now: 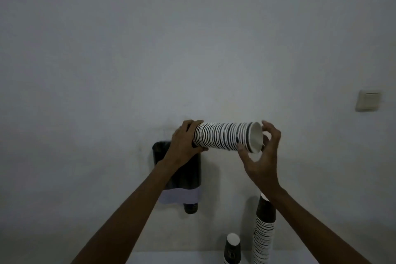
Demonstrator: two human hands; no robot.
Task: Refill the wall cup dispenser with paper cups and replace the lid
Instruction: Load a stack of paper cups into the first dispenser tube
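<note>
Head view: a plain, matte grey-white plaster wall [192, 38] fills nearly the whole frame, dim and faintly mottled. At lower centre hangs the dark, smooth, translucent plastic tube of the wall cup dispenser [194, 174], rounded at its top, with a pale lilac band around its lower part and the dark bottom of one cup poking out beneath. Its upper part is partly hidden by the left forearm, and I cannot tell whether a lid sits on it.

Held crosswise in front of the wall, just above and right of the dispenser's top, is a nested sleeve of paper cups [227, 137], dark-sided with thin white rolled rims that read as stripes; its white open mouth faces right. The left hand [184, 143] wraps around the narrow left end, fingers curled over it. The right hand [264, 156] cups the wide end, thumb under the sleeve and fingertips arched over the rim.

At lower right a tall upright stack of the same paper cups [264, 231] stands on a pale flat surface [171, 258]. Left of it stands a short stack of dark cups [232, 249], white inside. A small beige square wall switch [369, 100] sits at mid right.
</note>
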